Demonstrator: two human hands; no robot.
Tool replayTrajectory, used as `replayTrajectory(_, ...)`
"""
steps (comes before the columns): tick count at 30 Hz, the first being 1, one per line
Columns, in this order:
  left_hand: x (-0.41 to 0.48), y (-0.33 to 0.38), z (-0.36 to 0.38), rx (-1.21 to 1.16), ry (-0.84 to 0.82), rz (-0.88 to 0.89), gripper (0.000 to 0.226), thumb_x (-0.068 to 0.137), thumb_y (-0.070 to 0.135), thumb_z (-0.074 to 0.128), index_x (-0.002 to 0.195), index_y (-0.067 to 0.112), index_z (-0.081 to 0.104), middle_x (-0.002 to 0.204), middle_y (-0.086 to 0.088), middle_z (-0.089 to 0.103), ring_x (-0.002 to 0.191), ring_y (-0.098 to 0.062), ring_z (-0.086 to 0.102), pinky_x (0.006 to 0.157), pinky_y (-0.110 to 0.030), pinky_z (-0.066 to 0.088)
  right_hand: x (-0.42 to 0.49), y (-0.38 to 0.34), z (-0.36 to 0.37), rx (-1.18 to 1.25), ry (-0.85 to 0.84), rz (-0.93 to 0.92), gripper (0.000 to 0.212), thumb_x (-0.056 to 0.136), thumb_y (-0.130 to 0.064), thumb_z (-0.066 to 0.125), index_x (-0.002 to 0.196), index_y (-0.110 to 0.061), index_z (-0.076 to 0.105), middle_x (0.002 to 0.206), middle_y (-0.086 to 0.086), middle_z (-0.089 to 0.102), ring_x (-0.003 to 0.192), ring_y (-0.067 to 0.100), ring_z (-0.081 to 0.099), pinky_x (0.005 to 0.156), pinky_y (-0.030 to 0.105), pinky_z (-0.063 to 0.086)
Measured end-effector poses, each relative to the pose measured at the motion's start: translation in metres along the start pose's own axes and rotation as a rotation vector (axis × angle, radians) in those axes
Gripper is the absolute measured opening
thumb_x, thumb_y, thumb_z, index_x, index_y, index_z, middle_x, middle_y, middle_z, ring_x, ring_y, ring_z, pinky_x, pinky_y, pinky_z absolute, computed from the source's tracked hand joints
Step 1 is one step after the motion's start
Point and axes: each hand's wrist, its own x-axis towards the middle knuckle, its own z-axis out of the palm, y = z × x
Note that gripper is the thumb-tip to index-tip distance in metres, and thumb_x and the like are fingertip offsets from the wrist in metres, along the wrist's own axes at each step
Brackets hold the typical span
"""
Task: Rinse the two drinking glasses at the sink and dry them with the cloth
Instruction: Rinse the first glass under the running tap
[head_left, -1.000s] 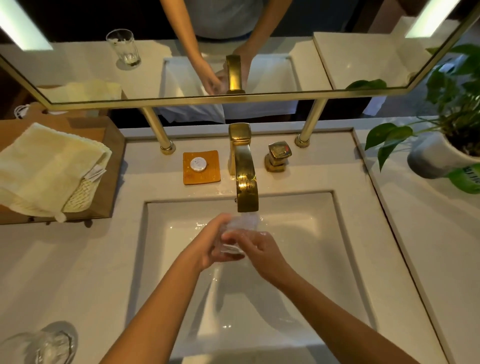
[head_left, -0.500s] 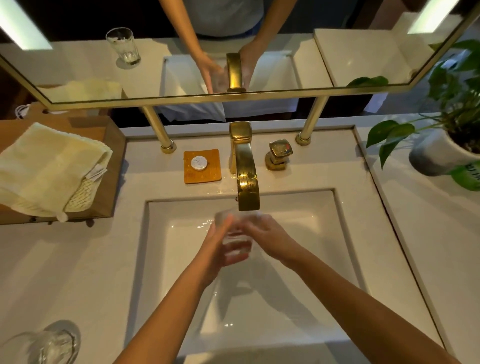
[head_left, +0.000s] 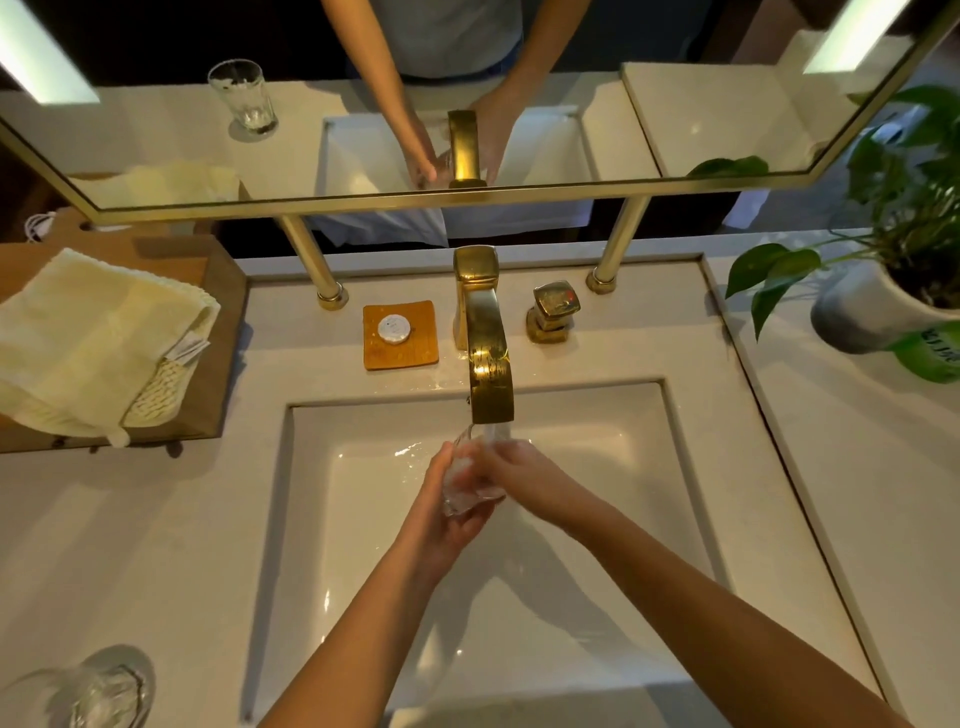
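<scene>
Over the white square sink (head_left: 670, 499), a clear drinking glass (head_left: 464, 486) is tilted under the running water of the gold faucet (head_left: 488, 364). My left hand (head_left: 441, 512) grips it from below and the left. My right hand (head_left: 519, 475) clasps it from the right, fingers over its side. Most of the glass is hidden between my hands. The second glass (head_left: 91, 693) stands on the counter at the bottom left corner. A pale yellow cloth (head_left: 88, 343) lies folded on a wooden tray (head_left: 221, 332) at the left.
A gold tap handle (head_left: 553, 312) sits right of the faucet, and an orange soap dish (head_left: 400, 335) with a round white soap sits left of it. A potted plant (head_left: 893, 291) stands at the right. A gold-framed mirror (head_left: 467, 195) on two posts reflects the counter.
My hands have shifted on the glass under the stream, turning and tilting it; they moved slightly back toward the spout and then a little lower. The second glass and cloth have not moved.
</scene>
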Motion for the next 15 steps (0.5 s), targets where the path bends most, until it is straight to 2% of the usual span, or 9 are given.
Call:
replayTrajectory(2,-0.001,-0.002,0.005,0.107,-0.004,0.081,0.045,0.080,0.043,0.067,0.114,0.014,0.065,0.115,-0.020,0.067,0.108,-0.031,0.065,0.095,-0.043,0.051,0.006,0.003,-0.003,0.268,0.024,0.187,0.044,0.101,-0.048,0.036,0.103,-0.016,0.065,0.097,0.005,0.071,0.097,0.020,0.067,0.090,0.034,0.053)
replayTrajectory(4,-0.002,0.000,0.006,0.195,-0.020,0.153,0.038,0.078,0.036,0.071,0.109,0.016,0.067,0.114,-0.022,0.067,0.105,-0.032,0.067,0.088,-0.044,0.055,0.009,0.008,-0.006,0.349,0.041,0.224,0.035,0.103,-0.038,0.039,0.109,-0.013,0.063,0.104,0.010,0.069,0.104,0.026,0.065,0.097,0.042,0.051)
replayTrajectory(7,-0.004,0.005,-0.001,0.157,-0.006,0.184,0.068,0.059,0.042,0.084,0.116,0.014,0.061,0.114,-0.019,0.068,0.097,-0.026,0.070,0.070,-0.034,0.059,0.006,0.012,-0.010,0.160,0.032,0.072,0.030,0.103,-0.023,0.041,0.109,-0.008,0.066,0.097,0.006,0.068,0.099,0.020,0.066,0.092,0.034,0.051)
replayTrajectory(8,-0.006,0.008,-0.003,0.125,-0.024,0.170,0.069,0.057,0.044,0.084,0.115,0.013,0.062,0.112,-0.018,0.069,0.094,-0.025,0.071,0.068,-0.033,0.059,0.004,0.011,-0.010,0.106,0.011,0.026,0.029,0.103,-0.021,0.041,0.105,-0.007,0.067,0.094,0.004,0.068,0.095,0.017,0.066,0.090,0.031,0.051)
replayTrajectory(11,-0.009,0.017,-0.007,0.053,-0.033,0.018,0.061,0.073,0.046,0.068,0.121,0.011,0.060,0.119,-0.021,0.065,0.105,-0.031,0.067,0.077,-0.037,0.059,0.003,0.007,-0.008,0.037,-0.029,-0.059,0.029,0.102,-0.019,0.042,0.094,-0.014,0.069,0.088,-0.001,0.070,0.087,0.008,0.067,0.086,0.023,0.052)
replayTrajectory(13,-0.009,0.016,-0.005,0.044,0.015,-0.037,0.067,0.072,0.051,0.069,0.125,0.012,0.058,0.124,-0.019,0.061,0.112,-0.032,0.063,0.083,-0.039,0.057,0.004,0.008,-0.007,0.004,-0.014,-0.082,0.030,0.101,-0.021,0.045,0.093,-0.011,0.071,0.089,0.003,0.072,0.089,0.011,0.069,0.088,0.026,0.053)
replayTrajectory(15,-0.008,0.008,-0.003,0.066,0.038,0.015,0.078,0.065,0.053,0.075,0.129,0.012,0.055,0.129,-0.019,0.058,0.115,-0.031,0.061,0.082,-0.037,0.057,0.005,0.005,-0.006,0.016,0.014,-0.066,0.030,0.100,-0.022,0.046,0.095,-0.007,0.071,0.087,0.004,0.072,0.088,0.016,0.069,0.084,0.029,0.053)
